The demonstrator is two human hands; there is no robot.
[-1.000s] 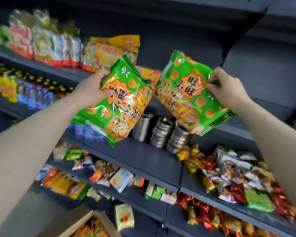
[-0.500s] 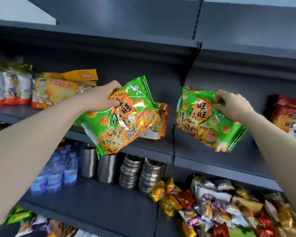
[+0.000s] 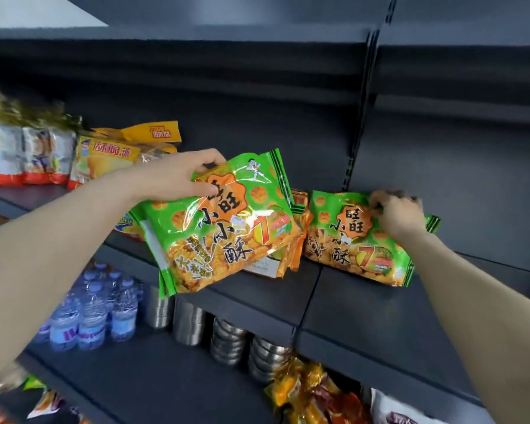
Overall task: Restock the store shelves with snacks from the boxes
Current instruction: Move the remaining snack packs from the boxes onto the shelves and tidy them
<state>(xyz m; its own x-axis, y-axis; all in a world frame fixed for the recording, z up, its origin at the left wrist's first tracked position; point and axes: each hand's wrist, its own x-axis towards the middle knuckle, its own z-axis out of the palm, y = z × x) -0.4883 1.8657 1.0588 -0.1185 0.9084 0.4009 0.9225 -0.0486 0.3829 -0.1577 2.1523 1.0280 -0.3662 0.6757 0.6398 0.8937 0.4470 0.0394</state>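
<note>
Hands grip green bags: your left hand (image 3: 178,175) holds the left bag (image 3: 221,231) up; your right hand (image 3: 395,214) now pinches the right bag (image 3: 349,240) down on the shelf (image 3: 364,304).

You are standing in a small shop, facing dark metal retail shelving (image 3: 364,304) with slotted uprights and tiers stacked one above another. The tiers carry goods in multiples: rows of sealed snack packets (image 3: 28,154) on the upper left, shrink-wrapped water bottles (image 3: 89,313) and stacked steel bowls (image 3: 230,341) on the tier below, and heaps of foil-wrapped sweets (image 3: 315,396) lower right. Both your hands hold identical green snack bags (image 3: 227,228), printed retail packs like the rest.
</note>
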